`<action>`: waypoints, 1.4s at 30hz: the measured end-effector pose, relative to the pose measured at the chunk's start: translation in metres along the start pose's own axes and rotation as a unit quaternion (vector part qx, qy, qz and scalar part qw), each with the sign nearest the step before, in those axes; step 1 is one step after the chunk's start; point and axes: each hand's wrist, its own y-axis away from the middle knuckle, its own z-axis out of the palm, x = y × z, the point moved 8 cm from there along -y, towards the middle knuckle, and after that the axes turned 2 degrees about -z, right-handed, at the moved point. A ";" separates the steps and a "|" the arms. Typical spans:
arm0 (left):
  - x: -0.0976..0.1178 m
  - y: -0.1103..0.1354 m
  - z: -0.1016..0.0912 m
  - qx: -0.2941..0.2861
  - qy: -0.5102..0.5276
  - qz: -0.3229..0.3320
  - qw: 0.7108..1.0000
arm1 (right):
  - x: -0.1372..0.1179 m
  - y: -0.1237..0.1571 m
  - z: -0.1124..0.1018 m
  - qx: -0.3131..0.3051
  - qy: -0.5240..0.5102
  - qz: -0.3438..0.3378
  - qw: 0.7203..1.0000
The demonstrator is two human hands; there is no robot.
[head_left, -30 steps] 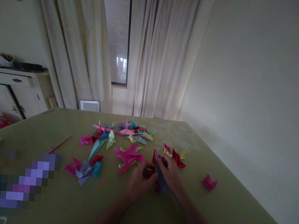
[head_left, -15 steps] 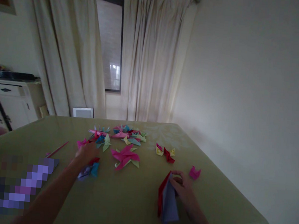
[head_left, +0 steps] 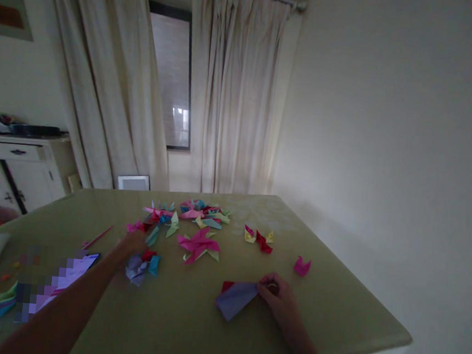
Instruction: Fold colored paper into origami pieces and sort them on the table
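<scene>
The right hand (head_left: 278, 295) pinches the right-hand tip of a purple-and-red folded paper (head_left: 235, 301), whose long axis slants leftward and toward the person. The left hand (head_left: 131, 243), well apart, reaches beside a teal folded paper (head_left: 153, 236); whether it grips anything, I cannot tell.

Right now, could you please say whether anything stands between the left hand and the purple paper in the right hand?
Yes: a small red piece and a blue piece lie beside the left hand, on the side toward the purple paper. Both look low enough to pass over.
</scene>
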 end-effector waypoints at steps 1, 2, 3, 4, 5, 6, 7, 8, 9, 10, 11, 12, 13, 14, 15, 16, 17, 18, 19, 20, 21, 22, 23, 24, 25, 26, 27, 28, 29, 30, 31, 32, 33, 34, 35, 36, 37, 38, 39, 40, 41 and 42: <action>-0.002 0.001 -0.004 -0.005 0.003 -0.020 1.000 | -0.002 0.001 0.001 -0.009 -0.004 -0.002 1.000; -0.003 0.003 -0.009 -0.007 0.007 -0.040 0.999 | -0.004 0.002 0.002 -0.015 -0.013 -0.005 1.000; -0.003 0.005 -0.016 -0.002 0.014 -0.057 0.998 | -0.006 0.003 0.002 -0.020 -0.023 -0.007 1.000; -0.001 0.008 -0.024 0.011 0.026 -0.067 0.997 | -0.007 0.004 0.003 -0.023 -0.031 -0.009 0.999; 0.003 0.012 -0.033 0.028 0.042 -0.067 0.996 | -0.009 0.004 0.003 -0.022 -0.037 -0.011 0.999; 0.009 0.018 -0.040 0.046 0.064 -0.059 0.995 | -0.010 0.004 0.004 -0.019 -0.044 -0.013 0.999; 0.018 0.025 -0.046 0.060 0.092 -0.041 0.993 | -0.013 0.003 0.004 -0.014 -0.050 -0.016 0.999; 0.029 0.034 -0.049 0.068 0.124 -0.016 0.990 | -0.015 0.001 0.005 -0.010 -0.055 -0.019 0.998; 0.042 0.045 -0.048 0.068 0.158 0.015 0.985 | -0.019 -0.003 0.008 -0.008 -0.061 -0.023 0.998; 0.057 0.057 -0.045 0.061 0.194 0.048 0.978 | -0.023 -0.008 0.011 -0.008 -0.068 -0.027 0.997; 0.074 0.070 -0.039 0.048 0.228 0.081 0.969 | -0.027 -0.014 0.017 -0.011 -0.076 -0.032 0.997; 0.091 0.083 -0.032 0.033 0.258 0.111 0.959 | -0.032 -0.022 0.023 -0.015 -0.083 -0.036 0.996; 0.108 0.095 -0.023 0.016 0.289 0.138 0.947 | -0.037 -0.030 0.029 -0.018 -0.091 -0.041 0.995; 0.125 0.107 -0.013 -0.004 0.322 0.162 0.933 | -0.042 -0.038 0.036 -0.021 -0.099 -0.046 0.994; 0.141 0.117 -0.003 -0.024 0.364 0.182 0.913 | -0.046 -0.046 0.043 -0.027 -0.108 -0.049 0.993; 0.155 0.124 0.006 -0.040 0.413 0.193 0.889 | -0.050 -0.054 0.050 -0.035 -0.116 -0.050 0.991; 0.166 0.129 0.014 -0.052 0.446 0.198 0.871 | -0.052 -0.061 0.057 -0.044 -0.124 -0.049 0.990; 0.175 0.131 0.022 -0.059 0.474 0.199 0.856 | -0.053 -0.068 0.063 -0.054 -0.131 -0.047 0.989; 0.182 0.131 0.029 -0.061 0.492 0.195 0.846 | -0.053 -0.074 0.067 -0.062 -0.138 -0.044 0.988; 0.186 0.129 0.035 -0.057 0.503 0.189 0.842 | -0.052 -0.079 0.069 -0.067 -0.145 -0.041 0.986; 0.188 0.124 0.039 -0.051 0.518 0.181 0.835 | -0.051 -0.084 0.071 -0.070 -0.153 -0.038 0.985; 0.188 0.119 0.043 -0.040 0.534 0.170 0.827 | -0.048 -0.088 0.070 -0.069 -0.162 -0.035 0.984; 0.188 0.113 0.046 -0.024 0.551 0.156 0.819 | -0.045 -0.093 0.069 -0.065 -0.172 -0.031 0.983; 0.186 0.107 0.048 -0.006 0.567 0.142 0.811 | -0.042 -0.097 0.068 -0.059 -0.182 -0.027 0.981; 0.185 0.102 0.050 0.013 0.582 0.129 0.803 | -0.039 -0.100 0.067 -0.052 -0.193 -0.024 0.980; 0.185 0.097 0.053 0.031 0.594 0.119 0.795 | -0.035 -0.103 0.065 -0.043 -0.203 -0.022 0.978; 0.185 0.094 0.055 0.048 0.603 0.112 0.788 | -0.032 -0.105 0.064 -0.034 -0.213 -0.020 0.976; 0.186 0.092 0.058 0.062 0.609 0.109 0.783 | -0.029 -0.106 0.064 -0.024 -0.221 -0.019 0.975; 0.188 0.092 0.061 0.073 0.612 0.109 0.780 | -0.025 -0.105 0.064 -0.014 -0.228 -0.017 0.973; 0.191 0.094 0.064 0.080 0.611 0.111 0.780 | -0.022 -0.104 0.064 -0.006 -0.233 -0.013 0.972; 0.193 0.097 0.068 0.086 0.608 0.112 0.781 | -0.019 -0.102 0.064 0.000 -0.238 -0.009 0.971; 0.194 0.100 0.072 0.089 0.604 0.112 0.784 | -0.016 -0.099 0.065 0.005 -0.243 -0.003 0.970; 0.194 0.104 0.075 0.091 0.599 0.111 0.788 | -0.013 -0.096 0.066 0.007 -0.247 0.003 0.969; 0.194 0.107 0.079 0.091 0.590 0.109 0.794 | -0.011 -0.093 0.066 0.009 -0.252 0.009 0.968; 0.192 0.111 0.081 0.092 0.575 0.106 0.806 | -0.010 -0.090 0.066 0.010 -0.256 0.015 0.967; 0.190 0.113 0.083 0.092 0.554 0.106 0.821 | -0.009 -0.088 0.065 0.013 -0.259 0.023 0.965; 0.189 0.115 0.084 0.091 0.528 0.112 0.837 | -0.008 -0.087 0.063 0.015 -0.262 0.031 0.964; 0.187 0.115 0.084 0.088 0.504 0.120 0.851 | -0.007 -0.086 0.061 0.018 -0.264 0.039 0.964; 0.185 0.115 0.084 0.085 0.483 0.131 0.862 | -0.007 -0.086 0.059 0.020 -0.266 0.046 0.963; 0.184 0.115 0.083 0.080 0.469 0.142 0.868 | -0.006 -0.086 0.056 0.022 -0.266 0.052 0.962; 0.183 0.114 0.081 0.075 0.464 0.153 0.869 | -0.007 -0.087 0.053 0.023 -0.267 0.057 0.962; 0.182 0.113 0.079 0.070 0.462 0.161 0.869 | -0.007 -0.087 0.050 0.025 -0.266 0.059 0.962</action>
